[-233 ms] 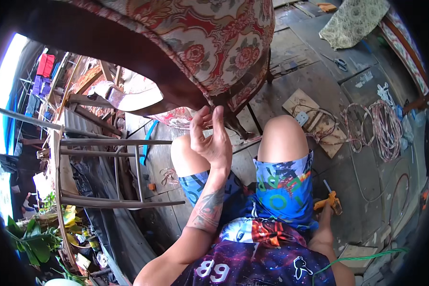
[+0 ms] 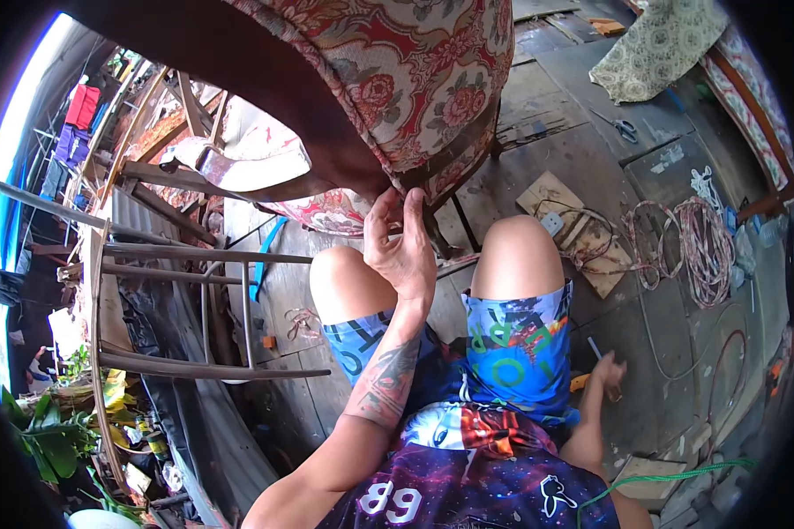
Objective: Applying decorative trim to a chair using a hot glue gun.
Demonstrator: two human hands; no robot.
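An upholstered chair (image 2: 415, 97) with floral fabric and a dark wooden frame stands in front of me. A braided trim cord (image 2: 340, 97) runs down along its fabric edge. At the cord's lower end, by the frame's corner, my left hand (image 2: 401, 256) is closed, thumb and fingertips pinching the cord. Low on the right, my right hand (image 2: 605, 377) reaches over an orange glue gun (image 2: 579, 383), its fingers apart and slightly blurred. A pale stick (image 2: 594, 347) projects beside that hand. Most of the gun is hidden under it, so contact is unclear.
A metal-framed rack (image 2: 220, 366) stands close on my left. To the right lie a wooden board with a power socket (image 2: 551, 223), a coil of patterned trim (image 2: 707, 251) and scissors (image 2: 625, 130). A green cord (image 2: 679, 474) crosses the lower right.
My right hand has moved forward over the glue gun, covering most of it. My left hand stays at the trim's end. The view has shifted slightly.
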